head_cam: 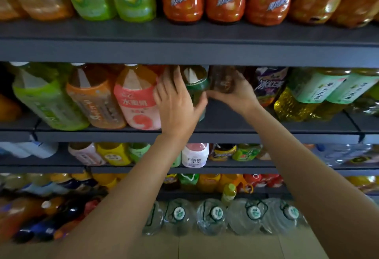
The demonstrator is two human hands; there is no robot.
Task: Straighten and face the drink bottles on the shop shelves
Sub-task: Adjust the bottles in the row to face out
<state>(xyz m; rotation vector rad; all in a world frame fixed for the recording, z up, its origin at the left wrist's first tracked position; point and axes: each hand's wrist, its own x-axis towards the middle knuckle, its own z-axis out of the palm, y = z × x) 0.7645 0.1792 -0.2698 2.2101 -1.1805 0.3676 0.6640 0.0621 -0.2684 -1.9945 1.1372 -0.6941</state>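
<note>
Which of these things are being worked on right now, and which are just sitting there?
In the job:
- green-label bottle, held by the left hand
- dark brown bottle, held by the right hand

Just sitting there:
- pink-label bottle
- purple-label bottle
- water jugs at floor level

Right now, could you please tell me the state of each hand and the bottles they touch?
left hand: fingers wrapped round the green-label bottle
green-label bottle: upright, held
right hand: gripping the dark bottle
dark bottle: set back on the shelf, held
pink-label bottle: standing, label facing out, untouched
</note>
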